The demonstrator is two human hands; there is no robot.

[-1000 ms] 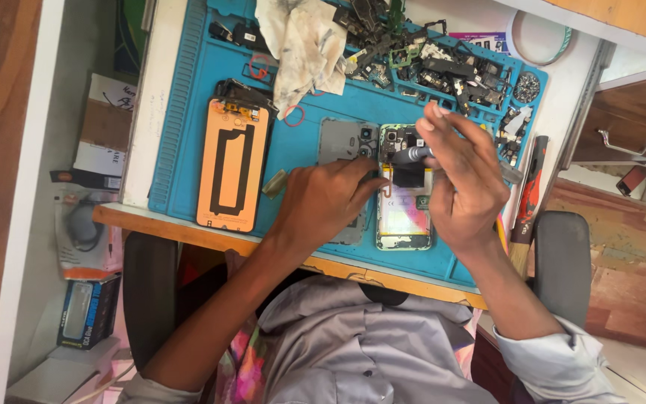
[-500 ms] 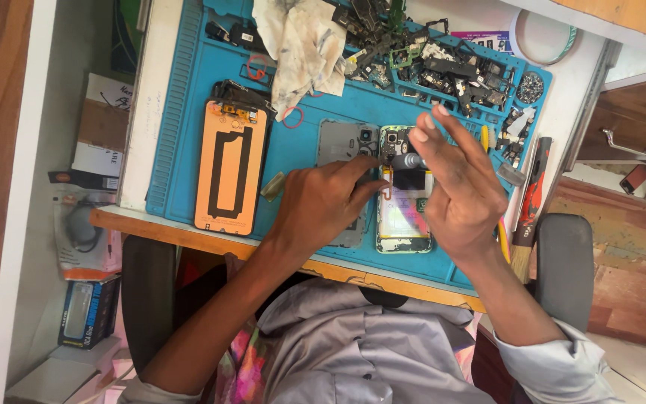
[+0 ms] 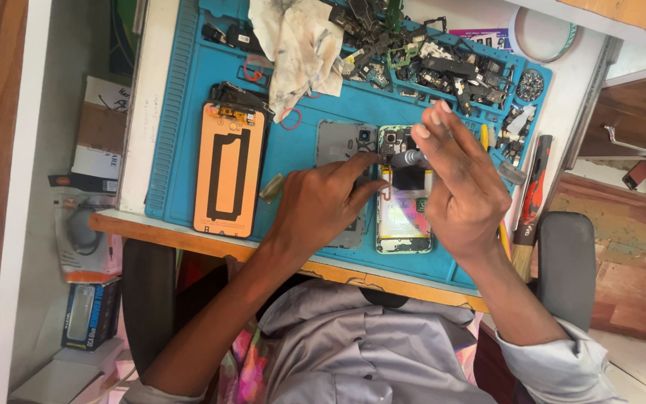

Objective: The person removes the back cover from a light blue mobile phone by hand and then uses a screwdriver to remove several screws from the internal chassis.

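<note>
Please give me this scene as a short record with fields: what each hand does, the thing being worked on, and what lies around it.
view: head camera, looking down
surface: blue work mat on a white desk
left hand: fingertips pressing beside the opened phone
right hand: grip on a small silver tool, tip at the phone's upper part
beside phone: grey back cover, partly under the left hand
left of mat: orange screen frame
top of mat: stained cloth, heap of small parts
right edge: brush

Phone repair bench – blue mat (image 3: 188,90), parts (image 3: 450,67)
</note>
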